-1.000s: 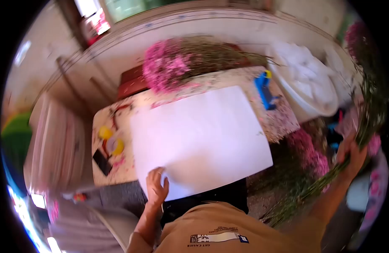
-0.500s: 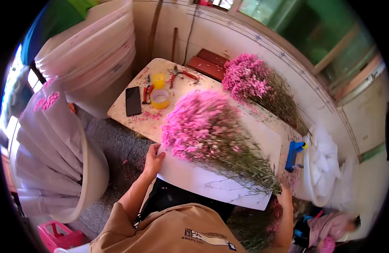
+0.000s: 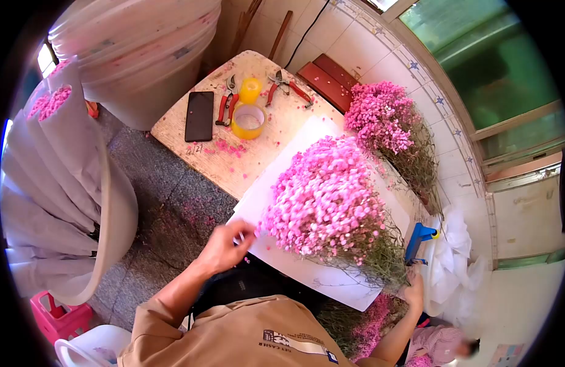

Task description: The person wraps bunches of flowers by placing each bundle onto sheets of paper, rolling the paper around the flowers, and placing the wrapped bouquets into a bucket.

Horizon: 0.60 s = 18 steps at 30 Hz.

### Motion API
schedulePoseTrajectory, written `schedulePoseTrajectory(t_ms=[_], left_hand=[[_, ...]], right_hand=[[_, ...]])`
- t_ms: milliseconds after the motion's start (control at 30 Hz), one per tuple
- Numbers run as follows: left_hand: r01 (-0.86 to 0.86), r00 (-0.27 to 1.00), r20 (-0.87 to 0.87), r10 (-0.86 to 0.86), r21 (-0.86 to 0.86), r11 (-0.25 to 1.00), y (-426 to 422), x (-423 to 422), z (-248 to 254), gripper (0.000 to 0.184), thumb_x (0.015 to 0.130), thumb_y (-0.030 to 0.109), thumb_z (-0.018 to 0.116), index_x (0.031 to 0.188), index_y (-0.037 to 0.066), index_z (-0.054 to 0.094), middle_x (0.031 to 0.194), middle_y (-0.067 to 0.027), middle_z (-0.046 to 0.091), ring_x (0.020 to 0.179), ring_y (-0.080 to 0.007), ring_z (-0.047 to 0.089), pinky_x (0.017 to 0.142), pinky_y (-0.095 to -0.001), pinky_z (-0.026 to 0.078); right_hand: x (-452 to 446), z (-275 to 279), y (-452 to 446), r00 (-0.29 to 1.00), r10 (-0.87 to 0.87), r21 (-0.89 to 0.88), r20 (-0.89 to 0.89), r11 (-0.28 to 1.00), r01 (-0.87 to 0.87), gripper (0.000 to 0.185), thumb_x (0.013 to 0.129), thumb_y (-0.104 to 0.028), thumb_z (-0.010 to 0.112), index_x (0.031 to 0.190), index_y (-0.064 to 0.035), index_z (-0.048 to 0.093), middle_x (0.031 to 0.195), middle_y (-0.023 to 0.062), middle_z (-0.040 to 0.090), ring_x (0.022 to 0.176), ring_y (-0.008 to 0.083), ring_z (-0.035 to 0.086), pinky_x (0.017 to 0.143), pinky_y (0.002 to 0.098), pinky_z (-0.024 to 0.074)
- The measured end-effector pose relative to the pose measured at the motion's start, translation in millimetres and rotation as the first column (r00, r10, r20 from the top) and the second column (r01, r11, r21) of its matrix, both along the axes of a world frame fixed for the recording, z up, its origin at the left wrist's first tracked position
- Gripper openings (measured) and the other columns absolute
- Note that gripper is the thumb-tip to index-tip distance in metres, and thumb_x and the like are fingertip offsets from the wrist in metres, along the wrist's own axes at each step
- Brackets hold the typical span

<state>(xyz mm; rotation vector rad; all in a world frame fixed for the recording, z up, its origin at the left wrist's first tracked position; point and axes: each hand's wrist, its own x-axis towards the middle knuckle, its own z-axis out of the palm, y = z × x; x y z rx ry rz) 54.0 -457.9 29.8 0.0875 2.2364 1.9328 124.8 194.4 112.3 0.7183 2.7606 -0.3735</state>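
Nearest is the person's brown shirt (image 3: 233,333). Just past it, on the left, the left grip (image 3: 224,248) is by the near left part of the white paper (image 3: 356,295). Its fingers are bent, with a gap by the thumb, and it seems to have hold of nothing. On the right, the right grip (image 3: 412,292) is at the stem ends of the big pink bunch (image 3: 328,199). Its fingers are partly hidden, so I can't tell how far they are bent in or how hard they press.

The big pink bunch lies on the paper, flower heads to the left and stems to the right. The paper sticks out past the near edge of the bench (image 3: 175,128), so a bump from an arm could fold it or make it slide. If the stems are let go too fast, they could spread out. The heads are close to the left fingers, so a rough touch could knock bits off.

Farther right, a blue tool (image 3: 419,241) is near the stems, and a push that way could tip it. Far off by the wall is another pink bunch (image 3: 386,119); if the two get shoved together, they could tangle
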Motion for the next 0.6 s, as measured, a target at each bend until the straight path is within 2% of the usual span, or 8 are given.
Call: schedulePoseTrajectory(t_ms=[33, 100, 167, 267, 333, 400, 500, 600], left_hand=[[0.172, 0.964, 0.182, -0.195, 0.136, 0.976, 0.3, 9.0, -1.8, 0.018, 0.092, 0.012, 0.073, 0.107, 0.002, 0.071, 0.092, -0.0113, 0.071, 0.085, -0.0178, 0.067, 0.078, -0.0333, 0.053], [0.491, 0.841, 0.158, -0.517, 0.178, 0.853, 4.8, 14.2, 3.2, 0.035, 0.099, 0.027, 0.072, 0.124, 0.003, 0.070, 0.111, -0.0121, 0.075, 0.100, -0.0189, 0.069, 0.091, -0.0331, 0.054], [0.592, 0.745, 0.249, -0.619, 0.180, 0.785, 18.0, 14.2, -0.6, 0.046, 0.100, 0.033, 0.071, 0.131, 0.000, 0.066, 0.122, -0.0160, 0.072, 0.110, -0.0217, 0.068, 0.097, -0.0345, 0.054], [0.524, 0.795, 0.224, -0.563, 0.212, 0.825, 31.2, 12.7, -22.2, 0.058, 0.100, 0.037, 0.071, 0.139, -0.004, 0.058, 0.133, -0.0197, 0.068, 0.121, -0.0249, 0.065, 0.103, -0.0372, 0.052], [0.515, 0.765, 0.247, -0.595, 0.320, 0.795, 33.7, 6.1, -27.9, 0.076, 0.099, 0.051, 0.068, 0.142, -0.008, 0.050, 0.140, -0.0294, 0.059, 0.133, -0.0364, 0.058, 0.111, -0.0424, 0.047], [0.502, 0.759, 0.252, -0.601, 0.362, 0.785, 37.6, 4.5, -29.9, 0.077, 0.098, 0.050, 0.069, 0.146, -0.006, 0.047, 0.144, -0.0287, 0.057, 0.135, -0.0361, 0.056, 0.113, -0.0422, 0.045], [0.362, 0.736, 0.338, -0.587, 0.536, 0.763, 49.1, -0.5, -12.6, 0.081, 0.097, 0.044, 0.073, 0.153, -0.003, 0.038, 0.151, -0.0256, 0.050, 0.140, -0.0348, 0.050, 0.116, -0.0433, 0.042], [0.207, 0.850, 0.241, -0.468, 0.664, 0.718, 64.0, -6.1, 4.2, 0.076, 0.099, 0.025, 0.074, 0.156, 0.000, 0.031, 0.153, -0.0177, 0.048, 0.139, -0.0289, 0.050, 0.118, -0.0428, 0.039]], right_hand=[[-3.6, 5.7, -6.8, 0.998, 0.011, -0.122, -0.056, 0.992, -0.018, 0.093, 0.077, -0.002, 0.076, 0.161, -0.0067, 0.034, 0.161, 0.0177, 0.041, 0.151, 0.0288, 0.037, 0.122, 0.0418, 0.0298], [-31.2, 39.6, -119.2, 0.894, -0.012, -0.389, -0.448, 0.903, -0.183, 0.091, 0.078, 0.003, 0.073, 0.159, -0.0016, 0.034, 0.156, 0.0227, 0.046, 0.143, 0.0317, 0.046, 0.119, 0.0392, 0.0340], [-60.4, 46.9, -182.6, 0.866, 0.179, -0.227, -0.467, 0.922, -0.313, 0.089, 0.081, 0.001, 0.071, 0.161, 0.0005, 0.030, 0.156, 0.0212, 0.046, 0.145, 0.0274, 0.043, 0.119, 0.0388, 0.0341], [-106.3, 57.0, -238.5, 0.901, 0.189, -0.382, -0.390, 0.858, -0.345, 0.105, 0.075, -0.003, 0.083, 0.162, 0.0038, 0.023, 0.159, 0.0234, 0.042, 0.148, 0.0282, 0.040, 0.122, 0.0385, 0.0295], [-141.0, 56.4, -254.7, 0.936, 0.182, -0.445, -0.302, 0.841, -0.307, 0.115, 0.072, -0.006, 0.088, 0.162, 0.0048, 0.019, 0.160, 0.0243, 0.041, 0.149, 0.0295, 0.039, 0.123, 0.0386, 0.0276], [-175.1, 27.3, -246.8, 0.923, 0.361, -0.225, -0.129, 0.896, -0.382, 0.130, 0.065, -0.010, 0.096, 0.164, 0.0022, 0.012, 0.162, 0.0258, 0.039, 0.151, 0.0323, 0.037, 0.124, 0.0391, 0.0268], [-212.6, -11.5, -226.4, 0.891, 0.455, -0.243, -0.001, 0.864, -0.441, 0.138, 0.062, -0.013, 0.098, 0.165, -0.0010, 0.007, 0.162, 0.0252, 0.038, 0.151, 0.0341, 0.036, 0.125, 0.0396, 0.0276], [-224.4, -6.8, -230.5, 0.861, 0.508, -0.360, 0.014, 0.806, -0.469, 0.129, 0.061, -0.016, 0.099, 0.163, -0.0016, 0.022, 0.160, 0.0233, 0.043, 0.150, 0.0332, 0.038, 0.124, 0.0395, 0.0280]])
